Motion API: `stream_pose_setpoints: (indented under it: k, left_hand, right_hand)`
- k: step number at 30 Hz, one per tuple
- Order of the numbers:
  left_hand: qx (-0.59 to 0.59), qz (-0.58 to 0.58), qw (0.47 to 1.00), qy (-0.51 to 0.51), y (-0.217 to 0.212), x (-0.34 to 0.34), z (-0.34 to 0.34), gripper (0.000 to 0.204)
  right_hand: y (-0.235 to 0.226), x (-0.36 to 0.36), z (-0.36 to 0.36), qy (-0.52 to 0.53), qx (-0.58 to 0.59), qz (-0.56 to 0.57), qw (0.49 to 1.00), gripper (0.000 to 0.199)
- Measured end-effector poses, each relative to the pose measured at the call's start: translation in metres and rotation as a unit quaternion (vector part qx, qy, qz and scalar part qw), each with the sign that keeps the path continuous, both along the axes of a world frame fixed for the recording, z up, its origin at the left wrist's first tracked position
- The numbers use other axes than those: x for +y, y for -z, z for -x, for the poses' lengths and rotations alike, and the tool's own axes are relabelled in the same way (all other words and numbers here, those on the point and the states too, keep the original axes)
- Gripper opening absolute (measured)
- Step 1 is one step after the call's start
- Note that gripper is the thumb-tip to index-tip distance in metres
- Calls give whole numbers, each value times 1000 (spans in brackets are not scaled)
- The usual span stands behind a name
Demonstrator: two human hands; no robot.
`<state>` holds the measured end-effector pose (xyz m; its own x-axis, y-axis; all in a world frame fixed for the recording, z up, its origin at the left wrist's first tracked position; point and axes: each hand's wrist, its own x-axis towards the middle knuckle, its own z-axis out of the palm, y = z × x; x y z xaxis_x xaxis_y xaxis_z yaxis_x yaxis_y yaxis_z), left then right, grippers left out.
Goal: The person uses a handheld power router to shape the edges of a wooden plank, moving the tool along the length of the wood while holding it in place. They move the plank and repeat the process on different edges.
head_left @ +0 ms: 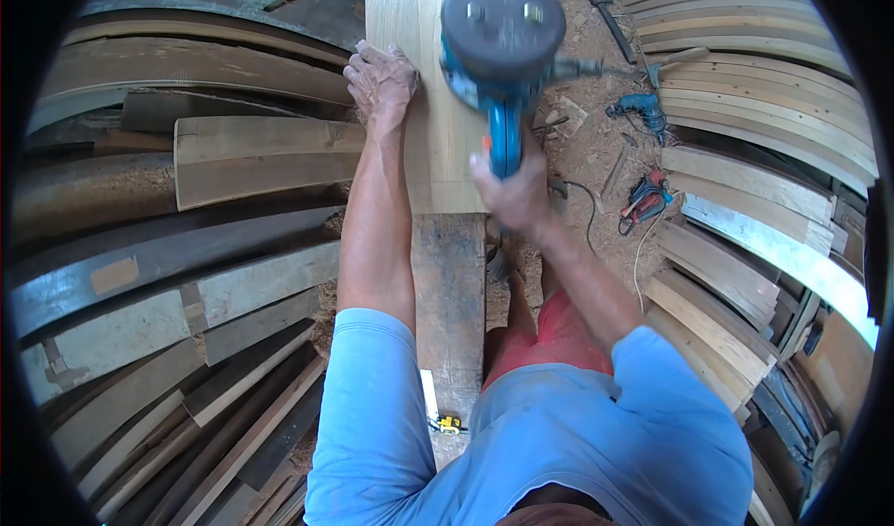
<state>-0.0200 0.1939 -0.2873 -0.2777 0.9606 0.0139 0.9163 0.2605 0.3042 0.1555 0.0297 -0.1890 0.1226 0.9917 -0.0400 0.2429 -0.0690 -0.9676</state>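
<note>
Hands, two, both mine, both occupied. Left hand point(382, 81): laid palm down with fingers spread on the left edge of the pale plank point(430, 154), pressing, not curled around anything. Right hand point(510, 191): clenched around the blue handle of the power sander point(503, 37), whose round dark body sits over the plank's right side, blurred with motion. Plank: light, freshly worked wood, long axis running straight away from me toward the top of view, near end resting on a darker, worn beam point(451, 293) that continues back toward my body. Sander: handle pointing back at me, head pointing away, in line with the plank. Step in hand, as I judge it: working the plank's face with the machine while my left hand steadies the board. Next move, as I judge it, calls for steady downward pressure from that hand and a level pass along the grain, fingers kept apart from the disc. Surroundings: sawdust on the ground to the right; a blue drill point(639, 109) and a red and black tool point(645, 195) lying there, well apart from the plank; stacked boards point(745, 88) right; older grey boards point(233, 163) left; a small yellow tape measure point(450, 424) on the beam near my waist.
</note>
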Motion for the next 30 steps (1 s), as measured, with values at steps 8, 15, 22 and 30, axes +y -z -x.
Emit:
stream_pose_setpoints:
  k: [8, 15, 22, 30]
  left_hand:
    - [33, 8, 998, 58, -9, -52, 4, 76]
    - [26, -36, 997, 64, 3, -51, 7, 75]
    - [49, -53, 995, 67, -2, -50, 2, 70]
    - [50, -58, 997, 16, -5, 11, -19, 59]
  right_hand:
    - [1, -218, 17, -41, -6, 37, 998, 34]
    - [-7, -195, 24, -24, -60, -53, 996, 43]
    - [1, -103, 18, 0, 7, 8, 1000, 46]
    - [17, 34, 3, 24, 6, -12, 1000, 47]
